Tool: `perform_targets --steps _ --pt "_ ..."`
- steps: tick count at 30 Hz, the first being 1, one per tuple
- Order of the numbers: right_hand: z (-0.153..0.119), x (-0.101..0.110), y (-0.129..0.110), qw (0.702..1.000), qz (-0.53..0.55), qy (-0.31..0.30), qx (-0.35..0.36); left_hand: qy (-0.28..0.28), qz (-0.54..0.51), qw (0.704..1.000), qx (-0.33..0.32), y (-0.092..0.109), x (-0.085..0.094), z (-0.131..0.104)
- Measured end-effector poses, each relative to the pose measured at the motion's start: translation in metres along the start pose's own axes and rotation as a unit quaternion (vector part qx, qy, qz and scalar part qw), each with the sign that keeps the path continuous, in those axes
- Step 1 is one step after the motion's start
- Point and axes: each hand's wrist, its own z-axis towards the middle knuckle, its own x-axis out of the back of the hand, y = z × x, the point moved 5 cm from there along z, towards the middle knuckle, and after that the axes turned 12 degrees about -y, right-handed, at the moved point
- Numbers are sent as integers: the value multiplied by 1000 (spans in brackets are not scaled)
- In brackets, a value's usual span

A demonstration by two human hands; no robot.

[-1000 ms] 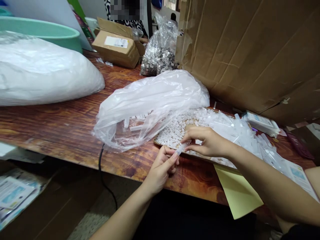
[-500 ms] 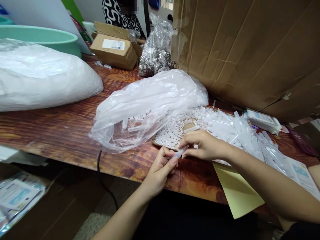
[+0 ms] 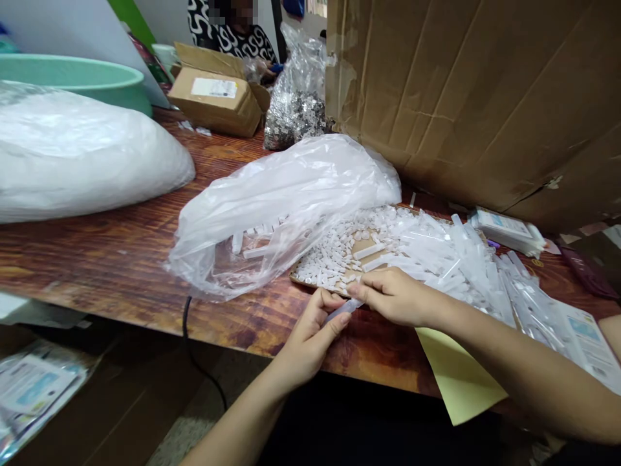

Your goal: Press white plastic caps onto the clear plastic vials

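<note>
Over the table's front edge, my left hand is closed around a translucent plastic tube that slants up to the right. My right hand has its thumb and fingers pressed on the tube's upper end; whether a small part sits between them is hidden. Just beyond my hands lies a shallow cardboard tray. Its left side holds many small white plastic pieces, its right side a heap of similar tubes. A large translucent plastic bag partly covers the tray's left end.
A full white sack lies at left before a green basin. Behind are a small carton, a bag of metal parts and a patterned-sleeved person. A tall cardboard sheet stands at right. Yellow paper overhangs the edge.
My right hand has turned and its fingers have folded in closer onto the tube's upper end. The left hand keeps its hold. The whole view has shifted slightly.
</note>
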Motion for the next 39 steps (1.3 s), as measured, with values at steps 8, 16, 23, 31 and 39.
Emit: perform_targets --steps 8,16,23,31,39 --pt "-5 -3 -1 1000 -7 -1 -26 -18 -5 1000 1 1 -2 2" --pt "-14 -10 -4 999 -39 22 10 -62 -29 998 2 5 -6 3" --pt "-31 -9 -11 989 -100 51 100 -113 -40 992 43 10 -16 5" --pt "-54 -14 -8 990 -64 50 119 -171 288 942 -7 36 -29 6" --pt "-78 -30 18 957 278 75 -41 -226 580 734 -272 57 -72 10"
